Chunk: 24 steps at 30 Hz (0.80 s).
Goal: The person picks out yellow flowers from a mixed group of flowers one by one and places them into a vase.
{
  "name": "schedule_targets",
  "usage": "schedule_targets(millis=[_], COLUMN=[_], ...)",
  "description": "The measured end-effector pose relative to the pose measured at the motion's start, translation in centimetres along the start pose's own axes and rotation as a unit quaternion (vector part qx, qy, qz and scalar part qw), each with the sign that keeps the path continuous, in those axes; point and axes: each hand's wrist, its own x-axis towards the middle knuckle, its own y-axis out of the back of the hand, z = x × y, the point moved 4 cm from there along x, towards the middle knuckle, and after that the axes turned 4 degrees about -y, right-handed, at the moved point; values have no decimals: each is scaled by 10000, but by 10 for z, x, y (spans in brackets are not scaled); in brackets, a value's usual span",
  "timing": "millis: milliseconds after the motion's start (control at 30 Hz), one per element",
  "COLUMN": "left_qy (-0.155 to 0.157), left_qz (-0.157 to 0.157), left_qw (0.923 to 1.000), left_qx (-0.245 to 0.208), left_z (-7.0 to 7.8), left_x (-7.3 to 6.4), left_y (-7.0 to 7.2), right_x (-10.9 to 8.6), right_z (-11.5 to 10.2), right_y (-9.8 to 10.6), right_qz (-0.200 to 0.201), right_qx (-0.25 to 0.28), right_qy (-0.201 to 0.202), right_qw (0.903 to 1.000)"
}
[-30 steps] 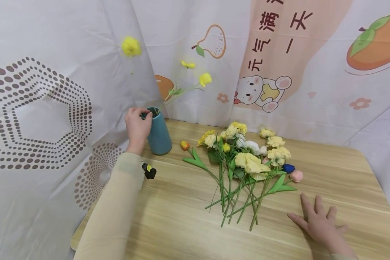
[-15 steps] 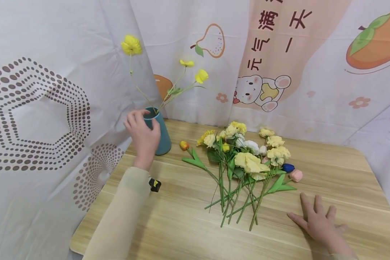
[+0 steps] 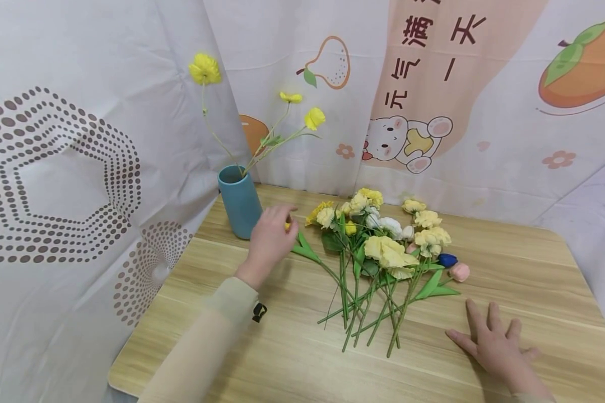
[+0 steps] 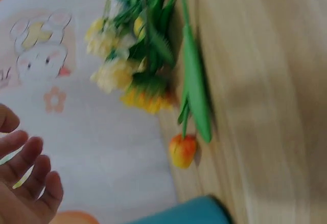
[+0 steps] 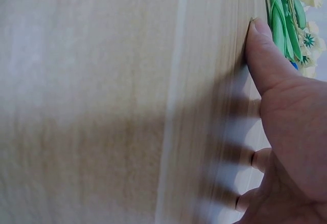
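My left hand [image 3: 272, 238] hangs in the air just right of the teal vase [image 3: 241, 211], its fingers loosely bent around nothing. It partly covers an orange-and-yellow tulip [image 4: 182, 151], whose whole bloom shows in the left wrist view. Green leaves [image 3: 305, 249] of that tulip stick out beyond the fingers. From the vase rise thin stems with yellow blooms [image 3: 204, 69], leaning left and right. My right hand [image 3: 496, 347] rests on the table with fingers spread; in the right wrist view its thumb [image 5: 263, 55] lies along the wood.
A loose pile of artificial flowers [image 3: 389, 252] lies mid-table, green stems toward me. Among them are a blue tulip [image 3: 447, 260] and a pink tulip [image 3: 460, 272]. The wooden table [image 3: 262, 358] has rounded corners. Printed curtains [image 3: 307, 157] hang behind and to the left.
My left hand has left the vase's rim and moved right and down, over the orange tulip. The yellow stems stand in the vase. My right hand has stayed put.
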Motion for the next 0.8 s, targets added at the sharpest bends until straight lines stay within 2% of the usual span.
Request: schedule_targets(millis=[67, 167, 267, 400, 667, 800], left_qy=[29, 13, -17, -119, -369, -327], left_qz=[-572, -1373, -2075, -2803, -3541, -3630], left_qw=[9983, 9905, 9780, 9589, 9323, 9284], left_qx=[60, 119, 230, 422, 643, 721], left_z=[7, 14, 18, 23, 24, 20], left_x=[-5, -13, -24, -39, -61, -65], left_y=[-12, -32, -53, -75, -98, -101], right_x=[0, 0, -1, -2, -1, 0], right_z=[0, 0, -2, -4, 0, 1], right_y=[0, 0, 1, 3, 0, -1], right_qz=[27, 41, 31, 6, 12, -10], right_qx=[-14, -2, 1, -11, 7, 15], right_qy=[0, 20, 19, 1, 2, 3], right_qw=[10000, 10000, 10000, 10000, 10000, 10000])
